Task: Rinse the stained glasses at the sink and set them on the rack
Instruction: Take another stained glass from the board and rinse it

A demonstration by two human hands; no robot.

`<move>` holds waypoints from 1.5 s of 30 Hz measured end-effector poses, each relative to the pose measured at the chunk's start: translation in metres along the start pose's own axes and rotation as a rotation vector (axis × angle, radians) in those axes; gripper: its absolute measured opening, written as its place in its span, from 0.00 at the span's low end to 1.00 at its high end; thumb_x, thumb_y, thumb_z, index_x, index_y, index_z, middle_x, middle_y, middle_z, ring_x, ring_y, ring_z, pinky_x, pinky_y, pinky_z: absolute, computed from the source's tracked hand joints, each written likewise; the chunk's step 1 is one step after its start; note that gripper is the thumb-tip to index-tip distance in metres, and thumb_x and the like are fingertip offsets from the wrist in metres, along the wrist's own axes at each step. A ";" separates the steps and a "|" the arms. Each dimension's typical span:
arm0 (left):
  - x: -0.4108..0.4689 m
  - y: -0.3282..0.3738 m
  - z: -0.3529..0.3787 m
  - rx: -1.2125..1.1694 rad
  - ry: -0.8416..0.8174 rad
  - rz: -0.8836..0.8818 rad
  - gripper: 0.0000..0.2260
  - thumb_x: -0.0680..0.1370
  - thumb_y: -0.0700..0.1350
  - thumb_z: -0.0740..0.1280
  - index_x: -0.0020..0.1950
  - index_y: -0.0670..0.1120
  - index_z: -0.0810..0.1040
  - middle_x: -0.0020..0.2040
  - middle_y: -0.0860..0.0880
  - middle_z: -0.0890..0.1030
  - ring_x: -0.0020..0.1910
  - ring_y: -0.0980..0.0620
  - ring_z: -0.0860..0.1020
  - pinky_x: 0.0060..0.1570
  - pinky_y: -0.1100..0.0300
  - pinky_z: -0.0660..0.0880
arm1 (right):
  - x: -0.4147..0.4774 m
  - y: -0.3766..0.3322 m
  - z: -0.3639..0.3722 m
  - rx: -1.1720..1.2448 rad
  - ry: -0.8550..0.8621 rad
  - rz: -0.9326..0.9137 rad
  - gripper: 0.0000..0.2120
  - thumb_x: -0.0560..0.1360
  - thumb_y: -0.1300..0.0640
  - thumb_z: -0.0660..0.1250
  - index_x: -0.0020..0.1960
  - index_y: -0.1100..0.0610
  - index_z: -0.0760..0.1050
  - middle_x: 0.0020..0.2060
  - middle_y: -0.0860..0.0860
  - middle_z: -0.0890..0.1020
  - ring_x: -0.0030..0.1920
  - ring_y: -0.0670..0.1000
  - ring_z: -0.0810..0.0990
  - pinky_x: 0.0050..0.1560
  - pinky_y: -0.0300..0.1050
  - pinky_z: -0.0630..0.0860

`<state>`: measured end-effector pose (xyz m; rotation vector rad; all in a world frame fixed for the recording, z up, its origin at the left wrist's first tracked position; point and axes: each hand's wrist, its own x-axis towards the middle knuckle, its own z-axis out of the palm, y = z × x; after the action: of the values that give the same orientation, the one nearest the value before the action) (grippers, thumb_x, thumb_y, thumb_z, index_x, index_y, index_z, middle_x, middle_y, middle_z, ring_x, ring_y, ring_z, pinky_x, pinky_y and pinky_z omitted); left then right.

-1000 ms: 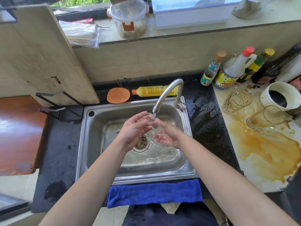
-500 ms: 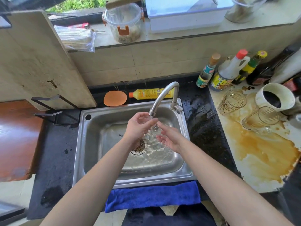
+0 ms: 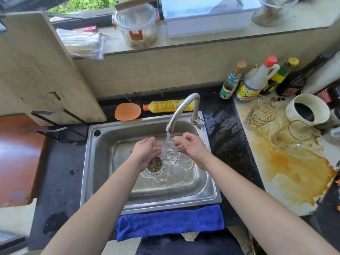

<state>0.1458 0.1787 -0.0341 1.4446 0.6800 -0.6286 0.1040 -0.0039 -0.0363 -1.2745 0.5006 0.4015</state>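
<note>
Left hand point(image 3: 146, 152): curled round the left side of the glass point(image 3: 173, 142), gripping it.
Right hand point(image 3: 191, 148): fingers pinch the glass's right rim.
Glass: held over the sink point(image 3: 103, 162), in the stream from the tap point(image 3: 182, 109).
Doing it well: probably turn it slowly so water reaches every wall, and grip firmly because wet glass slips.
Waiting: far stained glass point(image 3: 259, 115) and near stained glass point(image 3: 290, 134), on the right counter.
Hard to see: the glass's outline blurs into the water, so any remaining stain is unreadable. No rack can be made out for certain.
</note>
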 end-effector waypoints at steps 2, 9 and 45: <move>0.000 -0.002 0.002 -0.083 0.015 -0.020 0.09 0.83 0.39 0.65 0.60 0.36 0.74 0.46 0.42 0.75 0.36 0.49 0.77 0.34 0.60 0.77 | -0.004 -0.001 0.000 -0.061 -0.020 -0.063 0.13 0.72 0.58 0.78 0.39 0.55 0.73 0.38 0.51 0.79 0.42 0.50 0.79 0.57 0.56 0.80; 0.001 -0.006 -0.023 -0.175 0.105 0.116 0.13 0.84 0.45 0.64 0.66 0.40 0.73 0.60 0.42 0.80 0.53 0.47 0.80 0.49 0.56 0.78 | -0.012 -0.014 0.017 -0.263 0.016 -0.039 0.42 0.66 0.47 0.82 0.72 0.50 0.63 0.63 0.50 0.72 0.58 0.50 0.81 0.61 0.53 0.80; -0.030 0.021 0.003 0.213 -0.019 0.328 0.05 0.76 0.37 0.74 0.51 0.42 0.84 0.47 0.42 0.86 0.37 0.50 0.82 0.40 0.57 0.83 | 0.000 -0.002 0.001 -1.217 0.030 -0.209 0.17 0.80 0.48 0.66 0.68 0.47 0.73 0.74 0.49 0.68 0.78 0.55 0.60 0.75 0.53 0.55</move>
<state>0.1412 0.1757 0.0025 1.7009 0.3550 -0.4663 0.1054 -0.0036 -0.0350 -2.4798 0.0946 0.5280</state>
